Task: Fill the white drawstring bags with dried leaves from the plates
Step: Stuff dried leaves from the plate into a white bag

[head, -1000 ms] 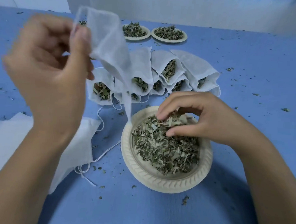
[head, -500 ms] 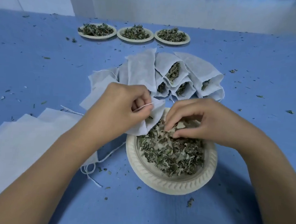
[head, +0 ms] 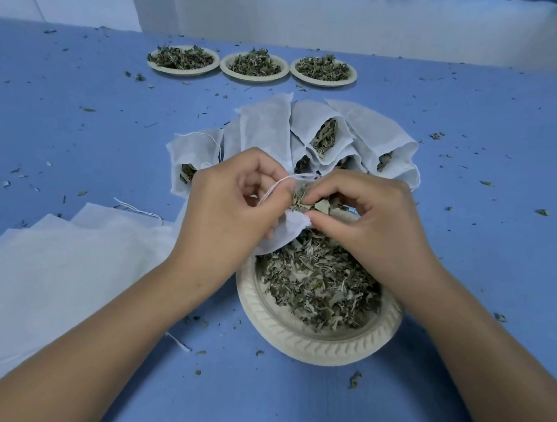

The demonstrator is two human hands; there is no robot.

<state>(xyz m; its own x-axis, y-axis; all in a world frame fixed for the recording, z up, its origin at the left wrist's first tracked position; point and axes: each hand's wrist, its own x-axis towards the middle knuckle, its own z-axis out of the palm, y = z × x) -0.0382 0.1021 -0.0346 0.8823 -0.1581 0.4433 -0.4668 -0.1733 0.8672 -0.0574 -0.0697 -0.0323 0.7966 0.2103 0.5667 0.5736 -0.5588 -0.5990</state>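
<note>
My left hand [head: 231,208] pinches the bag [head: 283,235] open at the plate's [head: 311,348] eleven o'clock; my right hand [head: 367,222], pinching leaves [head: 307,202], should push them deep.

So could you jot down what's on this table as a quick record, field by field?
Left hand: grips a white bag by its mouth above the near plate
Right hand: pinches dried leaves at the bag's mouth
Far plates: three in a row, all holding leaves
Filled bags: fanned pile behind the hands
Empty bags: flat stack at left
Table: blue, strewn with leaf crumbs
</note>
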